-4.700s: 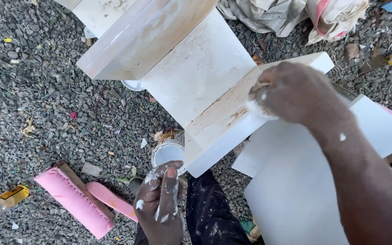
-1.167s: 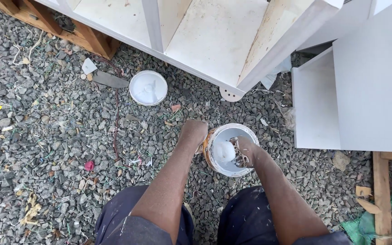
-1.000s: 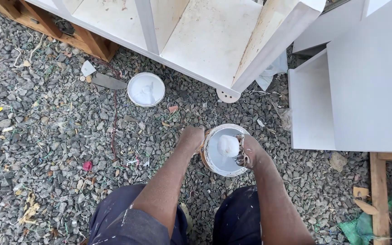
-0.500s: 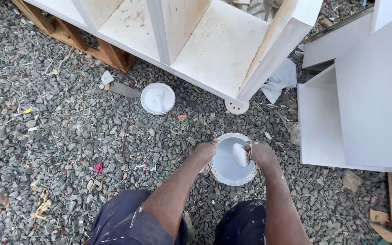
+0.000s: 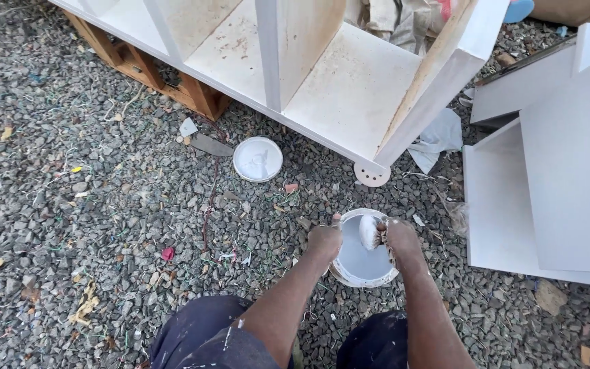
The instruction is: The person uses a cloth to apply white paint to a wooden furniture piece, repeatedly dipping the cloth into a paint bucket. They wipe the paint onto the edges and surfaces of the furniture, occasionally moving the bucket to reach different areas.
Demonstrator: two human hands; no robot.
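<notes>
Left hand (image 5: 324,240) grips rim of paint bucket (image 5: 363,260), steadying it on gravel (image 5: 104,205) between knees. Right hand (image 5: 399,237) closed on paint-soaked rag (image 5: 369,231), held over paint so drips fall inside. Lid (image 5: 257,158) lies apart, near white shelf unit (image 5: 349,96); white boards (image 5: 548,184) at right.

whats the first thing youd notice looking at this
Low in the middle, a can of white paint sits on grey gravel, the left hand gripping its rim and the right hand dipping a paint-soaked wad into it. Above them a big white shelf unit lies across the top, the can's lid just below it, and white panels fill the right.
</notes>
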